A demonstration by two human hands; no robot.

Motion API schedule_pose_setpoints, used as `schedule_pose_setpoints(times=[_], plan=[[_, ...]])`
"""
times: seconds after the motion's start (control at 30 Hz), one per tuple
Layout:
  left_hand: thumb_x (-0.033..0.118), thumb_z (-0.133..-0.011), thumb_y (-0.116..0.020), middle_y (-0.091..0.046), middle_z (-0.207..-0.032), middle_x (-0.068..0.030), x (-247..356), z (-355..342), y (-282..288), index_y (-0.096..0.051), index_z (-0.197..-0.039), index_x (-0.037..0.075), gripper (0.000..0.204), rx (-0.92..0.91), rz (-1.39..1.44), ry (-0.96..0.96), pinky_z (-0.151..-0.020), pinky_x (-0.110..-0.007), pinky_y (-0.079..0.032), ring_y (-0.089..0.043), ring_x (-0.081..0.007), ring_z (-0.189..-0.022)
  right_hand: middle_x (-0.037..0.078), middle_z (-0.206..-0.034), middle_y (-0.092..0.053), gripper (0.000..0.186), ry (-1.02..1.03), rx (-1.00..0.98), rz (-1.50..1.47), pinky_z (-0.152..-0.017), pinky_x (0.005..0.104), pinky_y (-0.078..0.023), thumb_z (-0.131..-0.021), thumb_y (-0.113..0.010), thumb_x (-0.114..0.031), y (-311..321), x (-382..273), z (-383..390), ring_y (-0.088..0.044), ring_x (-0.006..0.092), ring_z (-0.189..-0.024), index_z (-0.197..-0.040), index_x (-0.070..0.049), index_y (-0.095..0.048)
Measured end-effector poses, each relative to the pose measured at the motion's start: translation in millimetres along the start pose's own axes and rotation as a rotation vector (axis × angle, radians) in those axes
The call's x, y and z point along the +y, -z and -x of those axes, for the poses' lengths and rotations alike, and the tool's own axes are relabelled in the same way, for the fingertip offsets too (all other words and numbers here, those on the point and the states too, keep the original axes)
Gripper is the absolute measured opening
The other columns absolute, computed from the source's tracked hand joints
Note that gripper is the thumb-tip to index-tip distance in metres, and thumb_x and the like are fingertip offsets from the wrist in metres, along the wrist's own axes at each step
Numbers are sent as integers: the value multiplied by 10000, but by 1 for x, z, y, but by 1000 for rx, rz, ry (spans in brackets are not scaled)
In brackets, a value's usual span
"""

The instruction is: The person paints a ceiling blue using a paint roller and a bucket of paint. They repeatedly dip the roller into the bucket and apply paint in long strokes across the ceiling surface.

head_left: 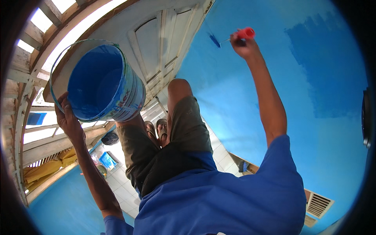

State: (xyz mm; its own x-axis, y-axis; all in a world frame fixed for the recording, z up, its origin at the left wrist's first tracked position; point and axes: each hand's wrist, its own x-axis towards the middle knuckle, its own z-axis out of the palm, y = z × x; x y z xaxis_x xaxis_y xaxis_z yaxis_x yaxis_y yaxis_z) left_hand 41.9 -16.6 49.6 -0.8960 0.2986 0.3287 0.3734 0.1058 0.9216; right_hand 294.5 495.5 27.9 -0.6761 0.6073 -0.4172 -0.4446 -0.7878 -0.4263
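My left hand (69,117) is closed on the paint bucket (135,96) at the left side of its rim, beside the thin wire handle. The bucket is tilted toward me, and blue paint coats its inside. My right hand (244,47), slightly blurred, is raised at the blue wall (235,102), closed round the red handle of a small paint roller (246,33). The roller's narrow blue head (215,41) is at the wall, left of the hand. Whether it touches the surface I cannot tell. A darker blue patch (321,58) covers part of the wall to the right.
A pale panelled door (150,43) adjoins the wall. Slatted wooden window framing (23,86) curves along the left. Below, a blue-stained tray (107,160) sits on white floor tiles (121,182), near yellow cloth (47,170). A vent (319,205) is low at right.
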Motion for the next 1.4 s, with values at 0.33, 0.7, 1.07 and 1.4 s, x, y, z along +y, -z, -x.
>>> schedule_pose_setpoints(times=[0.33,0.7,1.07,1.4], plan=[[-28,-827,-386,-566,-927,-50,28,4,-19,-545,-1043,48,279,-8,-67,-1,-688,-228,-413,-494,-69,-762,35,-687,-498,416,-40,495,1463,-354,251,-366,-771,-636,-89,55,96,274,-459,102,-443,-1119,-92,-407],[14,-846,-407,-549,-766,-25,32,8,-47,-565,-1004,91,237,-62,34,-60,-610,-235,-412,-484,-63,-665,-10,-666,-505,346,116,321,1706,-453,209,-415,-576,-714,-11,-2,-15,406,-494,65,-551,-888,-13,-565],[41,-853,-435,-440,-543,12,51,17,-67,-573,-1001,113,215,-91,-84,-114,-472,-250,-330,-390,-49,-497,13,-723,-579,527,36,309,1939,-606,238,-458,-351,-763,-9,-51,-88,471,-549,94,-629,-862,-11,-636],[38,-850,-430,-442,-534,-16,68,26,-67,-571,-1007,97,219,-140,-105,-112,-482,-256,-346,-400,-68,-483,59,-737,-562,516,7,262,2249,-553,267,-484,-423,-732,61,-160,-64,403,-567,152,-606,-896,-27,-547]])
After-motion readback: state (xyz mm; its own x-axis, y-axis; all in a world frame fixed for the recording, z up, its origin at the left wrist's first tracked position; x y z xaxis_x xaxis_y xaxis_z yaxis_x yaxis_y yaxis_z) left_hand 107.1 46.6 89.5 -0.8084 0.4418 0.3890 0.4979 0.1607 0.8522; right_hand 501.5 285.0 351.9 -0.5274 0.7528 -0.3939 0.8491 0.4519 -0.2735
